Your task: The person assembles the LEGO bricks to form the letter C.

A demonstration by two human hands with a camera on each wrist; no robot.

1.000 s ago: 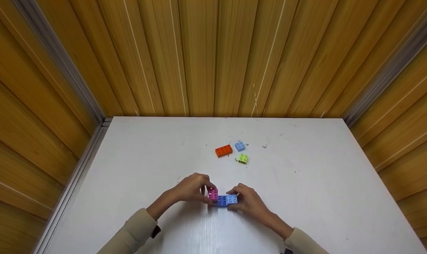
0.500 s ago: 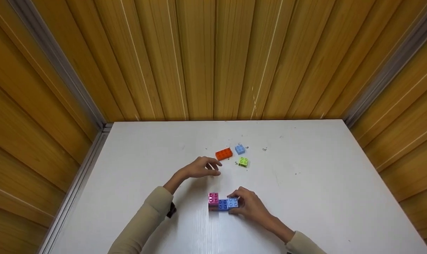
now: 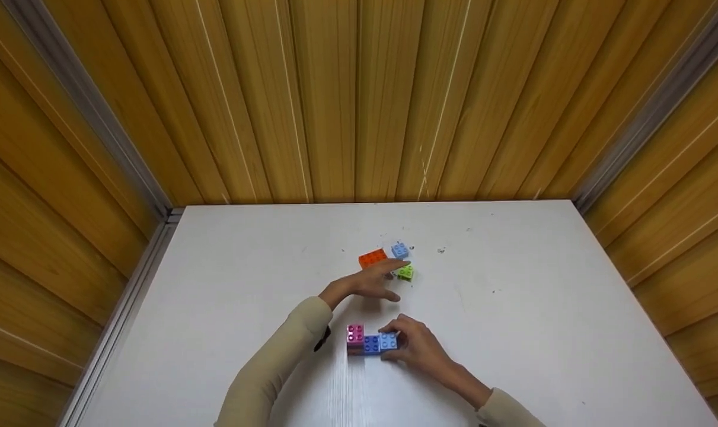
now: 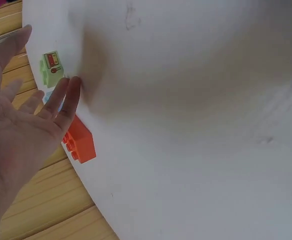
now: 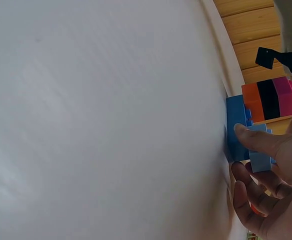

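My right hand [image 3: 419, 346] pinches the right end of a toy building brick assembly between thumb and fingers. Its base is a long blue brick [image 5: 234, 137]. A light blue brick [image 5: 260, 156] sits on one end, and orange [image 5: 253, 103], black [image 5: 268, 100] and pink [image 5: 284, 97] bricks are stacked on the other. My left hand [image 3: 373, 283] reaches over the table with straight, spread fingers, holding nothing. Its fingertips are beside a small lime green brick [image 4: 51, 69] with a printed side. Partly behind that hand lies an orange-red eight-stud brick [image 3: 372, 258].
Another light blue four-stud brick [image 3: 399, 249] lies just behind the green one. The white table [image 3: 513, 332] ends at the back against a wood-patterned panel wall [image 3: 335, 101], with similar panels on both sides. Small dark marks dot the table near the loose bricks.
My left hand has let go of the pink-topped end and moved away from me, then rightward to the loose bricks. My right hand keeps its hold on the assembly.
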